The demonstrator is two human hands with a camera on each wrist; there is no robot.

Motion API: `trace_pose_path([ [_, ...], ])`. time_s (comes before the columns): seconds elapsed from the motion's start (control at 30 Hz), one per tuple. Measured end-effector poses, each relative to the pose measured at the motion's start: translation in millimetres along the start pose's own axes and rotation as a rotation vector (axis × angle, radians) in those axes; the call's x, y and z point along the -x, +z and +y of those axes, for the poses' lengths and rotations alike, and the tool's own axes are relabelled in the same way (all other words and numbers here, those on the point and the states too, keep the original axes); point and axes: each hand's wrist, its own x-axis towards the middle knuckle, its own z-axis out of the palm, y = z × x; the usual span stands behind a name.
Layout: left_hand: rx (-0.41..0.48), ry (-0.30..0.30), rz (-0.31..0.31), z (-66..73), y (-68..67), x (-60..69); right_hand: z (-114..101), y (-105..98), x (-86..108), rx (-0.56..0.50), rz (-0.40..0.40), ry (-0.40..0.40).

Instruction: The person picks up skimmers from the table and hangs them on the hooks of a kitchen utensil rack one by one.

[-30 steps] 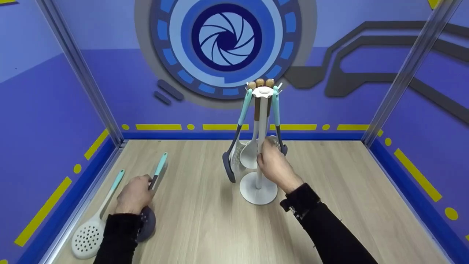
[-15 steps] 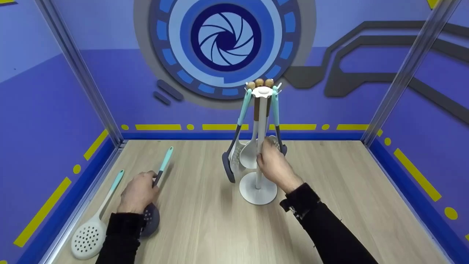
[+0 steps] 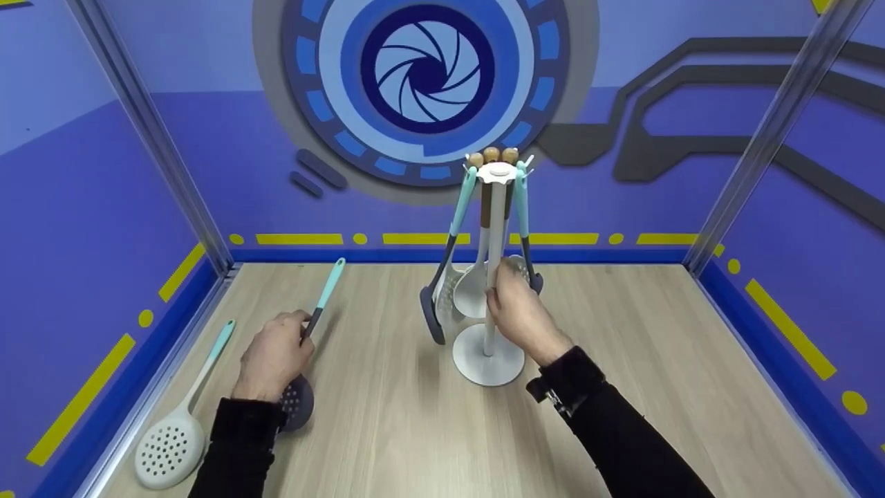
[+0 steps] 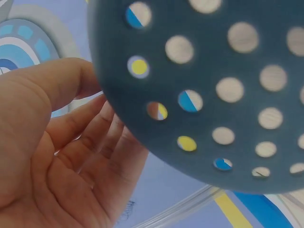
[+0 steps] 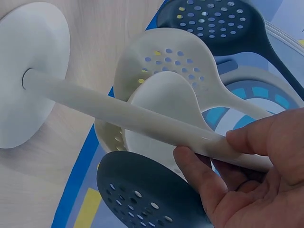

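My left hand (image 3: 275,356) grips a dark skimmer (image 3: 297,404) by its shaft, its teal handle pointing up and away. In the left wrist view the skimmer's holed head (image 4: 204,71) fills much of the picture. My right hand (image 3: 522,308) holds the white pole (image 3: 496,221) of a utensil stand, thumb and fingers around it in the right wrist view. Several utensils hang from the stand's top, among them a white spoon (image 5: 161,97), a pale slotted one (image 5: 128,61) and dark slotted ones (image 5: 118,175) with teal handles.
A pale skimmer (image 3: 174,423) with a teal handle lies on the wooden table (image 3: 387,429) at the left. The stand's round white base (image 3: 473,363) rests on the table. Blue printed walls (image 3: 207,173) close in the back and sides.
My left hand has moved a little right and away from me, carrying the dark skimmer, whose handle end now reaches farther back. My right hand has stayed on the pole.
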Motion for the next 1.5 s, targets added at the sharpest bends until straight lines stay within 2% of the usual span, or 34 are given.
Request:
trace_pose_path([
  [0.3, 0.014, 0.053, 0.079, 13.9, 0.0, -2.1, -4.4, 0.4, 2.1, 0.011, 0.045, 0.002],
  [0.6, 0.022, 0.108, 0.148, 20.6, 1.2, -3.0, -3.2, 2.5, 2.1, 0.053, 0.117, 0.025],
  [0.83, 0.036, 0.141, 0.183, 24.9, 3.1, -3.4, -1.2, 3.0, 3.2, 0.041, 0.160, 0.058],
  [1.5, 0.064, 0.211, 0.262, 49.9, -2.7, -2.5, -5.9, -1.0, 6.4, 0.082, 0.157, 0.105],
])
